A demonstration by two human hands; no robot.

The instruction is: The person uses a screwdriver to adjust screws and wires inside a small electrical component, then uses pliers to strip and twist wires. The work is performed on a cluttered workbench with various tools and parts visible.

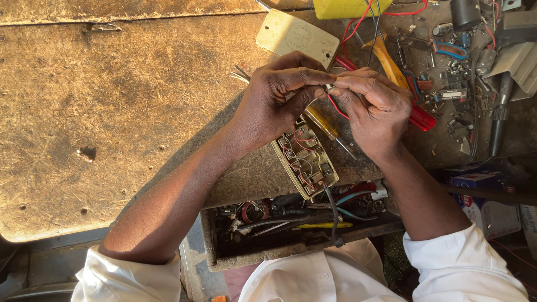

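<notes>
Over the worn bench [112, 112], I see my left hand [277, 92] and right hand [375, 109] pinched shut together on a thin red wire [335, 106] above the open switch box [305, 159]. Beside them lie a cream cover plate [296, 36], a yellow-handled screwdriver [324, 126] and a blue-and-white carton [484, 196] at lower right.

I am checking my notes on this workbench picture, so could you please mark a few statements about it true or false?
1. Both hands meet above the open device. True: the left hand and right hand pinch a small part over the open casing.
2. The casing's inside shows red wires. True.
3. The detached cover lies in the drawer. False: it lies on the bench top, beyond the hands.
4. The drawer is shut. False: it stands open, with tools inside.
5. The person's sleeves are black. False: white.
</notes>
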